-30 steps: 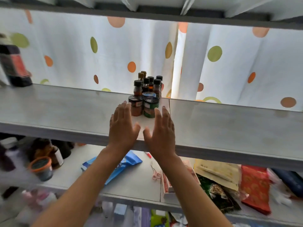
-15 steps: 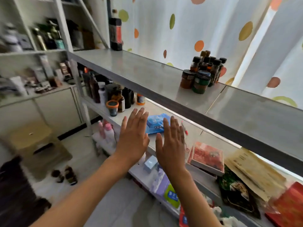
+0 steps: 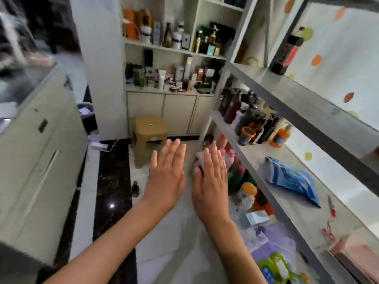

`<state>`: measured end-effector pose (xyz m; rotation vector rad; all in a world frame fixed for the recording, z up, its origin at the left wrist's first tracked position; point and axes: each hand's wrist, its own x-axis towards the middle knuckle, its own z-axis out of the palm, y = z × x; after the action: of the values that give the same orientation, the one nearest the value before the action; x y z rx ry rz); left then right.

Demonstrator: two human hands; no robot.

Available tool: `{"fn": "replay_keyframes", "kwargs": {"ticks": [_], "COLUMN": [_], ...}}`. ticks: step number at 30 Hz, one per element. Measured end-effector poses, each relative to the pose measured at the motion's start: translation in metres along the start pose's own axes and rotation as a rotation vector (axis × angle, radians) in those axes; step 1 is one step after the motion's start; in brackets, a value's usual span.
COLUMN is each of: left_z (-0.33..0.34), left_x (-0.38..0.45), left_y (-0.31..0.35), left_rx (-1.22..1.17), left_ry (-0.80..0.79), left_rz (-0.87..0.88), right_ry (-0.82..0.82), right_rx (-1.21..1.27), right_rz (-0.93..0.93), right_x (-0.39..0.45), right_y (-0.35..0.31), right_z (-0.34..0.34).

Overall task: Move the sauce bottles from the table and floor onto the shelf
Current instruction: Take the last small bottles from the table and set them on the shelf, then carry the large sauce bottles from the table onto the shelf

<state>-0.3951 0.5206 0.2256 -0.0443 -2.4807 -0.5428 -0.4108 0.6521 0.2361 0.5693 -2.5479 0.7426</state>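
nearby, the left hand [image 3: 166,177] and right hand [image 3: 211,181] hover flat, fingers straight, holding nothing. beyond them a small dark glass sauce bottle [image 3: 135,188] stands on the glossy tiled floor [image 3: 164,253], left of the grey metal shelf [image 3: 303,103].

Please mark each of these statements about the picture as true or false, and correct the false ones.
1. Both hands are empty with straight fingers. True: left hand, right hand.
2. A small dark bottle stands on the floor. True.
3. The stool is red. False: it is tan.
4. The blue pouch lies on the floor. False: it lies on a shelf.
5. The right hand holds the red pen. False: the pen lies on the shelf.
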Motion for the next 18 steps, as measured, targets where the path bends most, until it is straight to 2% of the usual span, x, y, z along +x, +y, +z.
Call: {"fn": "replay_keyframes", "kwargs": {"ticks": [2, 7, 14, 18], "left_z": [-0.038, -0.118, -0.219, -0.264], "left_x": [-0.03, -0.116, -0.243, -0.311], "left_y": [-0.056, -0.157, -0.229, -0.252], "left_rx": [0.061, 0.104, 0.144, 0.213], "left_ry": [0.023, 0.132, 0.34, 0.444], "left_rz": [-0.14, -0.365, -0.69, -0.91], "right_ry": [-0.083, -0.237, -0.379, -0.52], "right_rx": [0.073, 0.195, 0.385, 0.485], "right_rz": [-0.092, -0.306, -0.609, -0.695], "right_x": [-0.004, -0.031, -0.088, -0.13], "right_y": [-0.058, -0.186, -0.343, -0.413], "right_z": [0.038, 0.119, 0.182, 0.204]}}
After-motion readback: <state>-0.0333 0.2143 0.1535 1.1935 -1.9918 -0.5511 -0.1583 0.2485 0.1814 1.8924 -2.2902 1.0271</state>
